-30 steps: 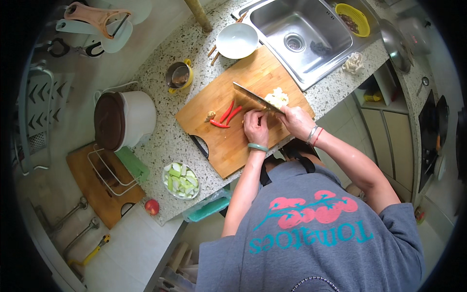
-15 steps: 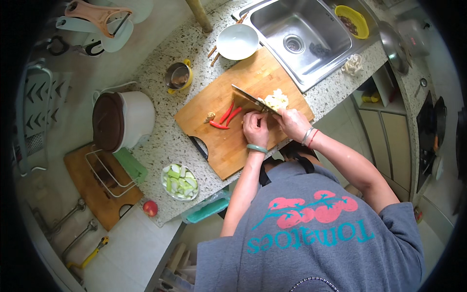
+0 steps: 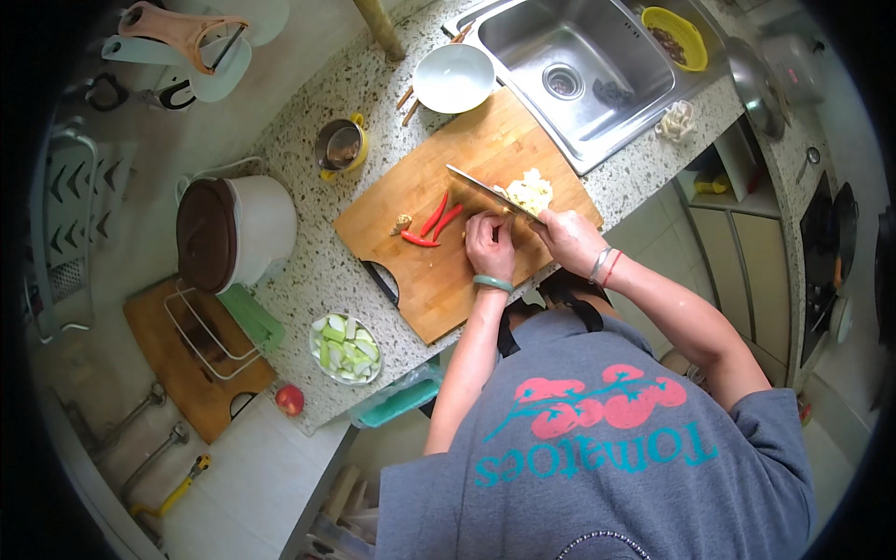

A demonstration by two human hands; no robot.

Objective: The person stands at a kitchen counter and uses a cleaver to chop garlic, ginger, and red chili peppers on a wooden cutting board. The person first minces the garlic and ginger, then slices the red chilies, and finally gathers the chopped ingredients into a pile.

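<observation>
The right hand [image 3: 571,243] grasps the knife [image 3: 485,189] by its handle end, blade slanting away to the left. The left hand [image 3: 490,247] is curled on the board [image 3: 495,131] just on the near side of the blade; what sits under its fingers is mostly hidden, so I cannot tell whether it grips anything. Pale chopped pieces [image 3: 529,193] lie on the board, just past the blade.

For clean slicing, I'd tuck the left fingertips behind the knuckles, let the blade's flat ride against them, and shift back a little per cut. Short, level strokes should give even pieces.

To the left, the red chillies [image 3: 434,213] and a small brown knob [image 3: 401,224] lie apart from the cutting, leaving room. A white bowl [image 3: 455,79] sits by the far edge, so the tip should swing clear of it.
</observation>
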